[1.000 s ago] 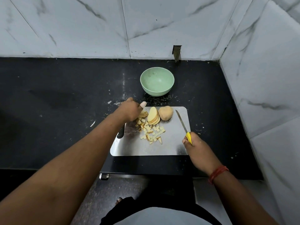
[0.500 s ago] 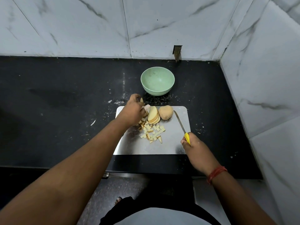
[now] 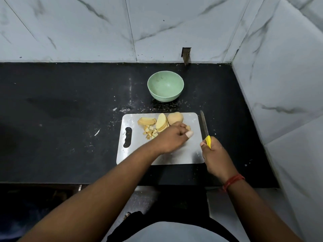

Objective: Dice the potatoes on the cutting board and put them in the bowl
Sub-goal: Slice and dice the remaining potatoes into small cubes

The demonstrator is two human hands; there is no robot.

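A steel cutting board lies on the black counter. On its far part sit a small stack of potato slices, a sliced potato half and an uncut potato piece. Several diced potato pieces lie just in front of the slices. My left hand rests on the board's middle right with fingers curled around some dice; one piece shows at its fingertips. My right hand grips a yellow-handled knife whose blade lies along the board's right edge. The green bowl beyond the board is empty.
The black counter stretches far to the left, with white crumbs around the board. Marble walls close off the back and the right side. The counter's front edge runs just below the board.
My left hand left the slices at the board's far left and moved right over the dice, curling around some. The knife hand shifted slightly right, to the board's edge.
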